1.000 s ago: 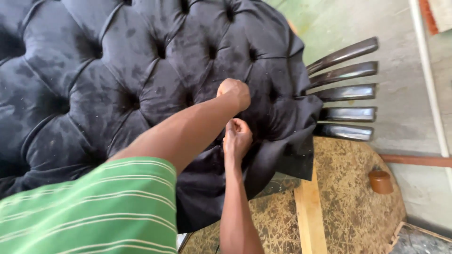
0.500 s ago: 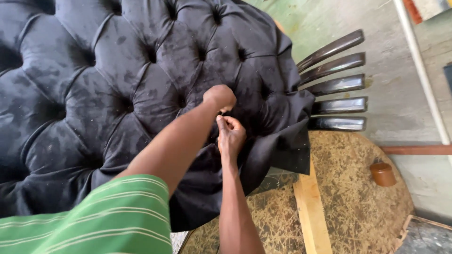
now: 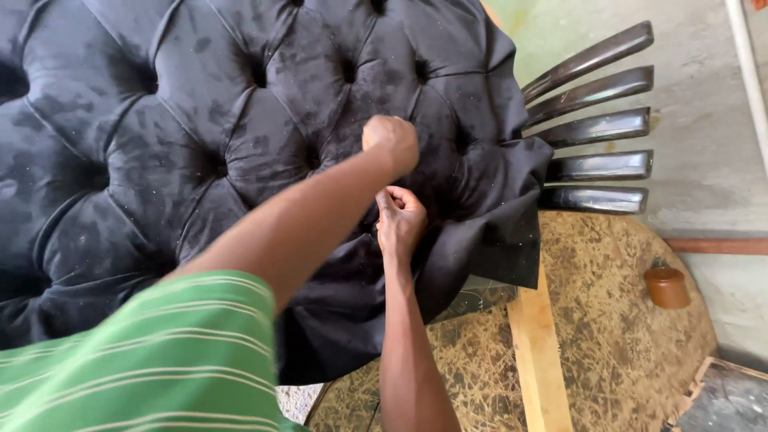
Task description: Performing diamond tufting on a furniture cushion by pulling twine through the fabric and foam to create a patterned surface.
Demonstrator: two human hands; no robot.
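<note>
Centre of the frame: the left hand is fisted on the black tufted cushion, and the right hand pinches a fold just beneath. A hard tug could pull the pleat crooked.

A round brown board with a scratchy, crackled pattern lies on the ground, and a pale wooden plank runs across it. Five dark shiny curved wooden pieces are lined up over a grey concrete floor. A small brown pot sits near the board's edge, in soft daylight
</note>
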